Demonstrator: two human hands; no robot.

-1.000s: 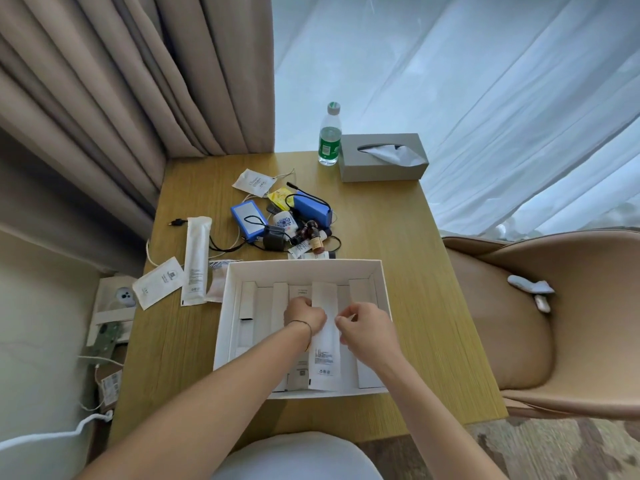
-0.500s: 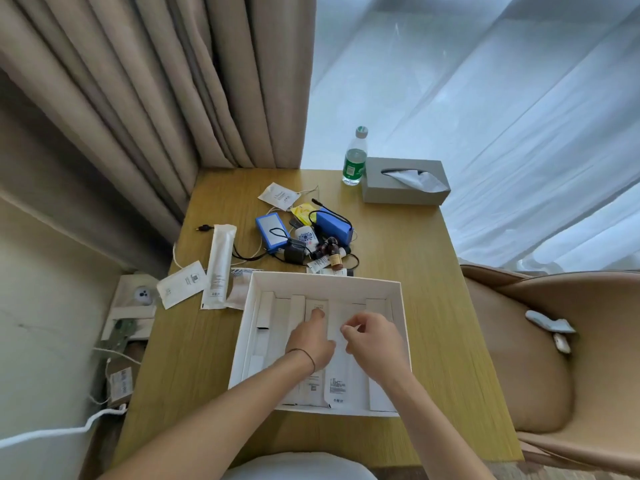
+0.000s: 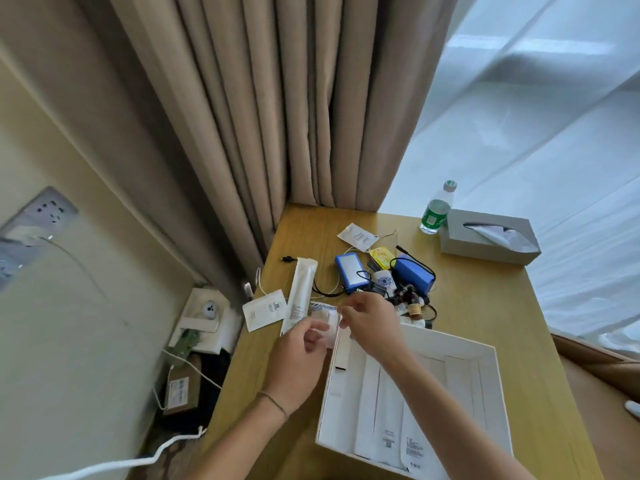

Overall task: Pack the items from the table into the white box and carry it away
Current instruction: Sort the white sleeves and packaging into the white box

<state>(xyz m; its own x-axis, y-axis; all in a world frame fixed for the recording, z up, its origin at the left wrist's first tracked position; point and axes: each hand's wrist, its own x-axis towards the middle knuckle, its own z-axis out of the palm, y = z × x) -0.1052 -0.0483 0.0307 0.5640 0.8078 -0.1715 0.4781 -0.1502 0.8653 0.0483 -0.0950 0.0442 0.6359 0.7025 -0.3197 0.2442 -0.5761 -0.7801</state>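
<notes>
The white box [image 3: 498, 382] stands open on the wooden table [image 3: 485, 306], with several long white tubes [image 3: 388, 410] lying side by side inside it. My left hand [image 3: 298, 358] and my right hand [image 3: 372, 323] meet at the box's far left corner, both pinching a small white packet with blue print [image 3: 323, 315]; the frame is blurred there. Beyond them lie a long white tube [image 3: 301, 289], a flat white sachet [image 3: 265, 310], a blue power bank [image 3: 349, 277], a blue case [image 3: 415, 275], small brown bottles [image 3: 414, 308], a yellow packet [image 3: 381, 256] and another sachet [image 3: 358, 237], tangled with black cables.
A water bottle [image 3: 434, 213] and a grey tissue box [image 3: 488, 237] stand at the table's far right. Beige curtains [image 3: 259, 116] hang behind. A tan chair [image 3: 595, 372] is at the right. On the floor at the left lie cables and small boxes [image 3: 204, 320].
Both hands have left the tubes inside the box and moved to its far left corner, onto the small packet beside it. The view has swung left and up.
</notes>
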